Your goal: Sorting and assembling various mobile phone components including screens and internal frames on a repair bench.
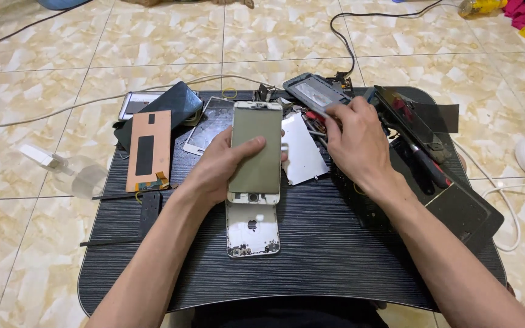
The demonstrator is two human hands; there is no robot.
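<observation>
You hold one phone screen panel up over the table while your other hand works in the pile of parts.

Your left hand (217, 170) is closed around the phone screen panel (256, 152), thumb across its face, holding it upright above the middle of the dark table (311, 255). Just near of it, one open silver phone body (253, 229) lies flat. Your right hand (355, 143) is pinched on one thin metal tool (314, 112), its tip in the far heap of parts beside one white plate (302, 149). To the left lie one copper-backed panel (148, 150) and one dark phone (168, 109). To the right lies one red-handled screwdriver (431, 167).
</observation>
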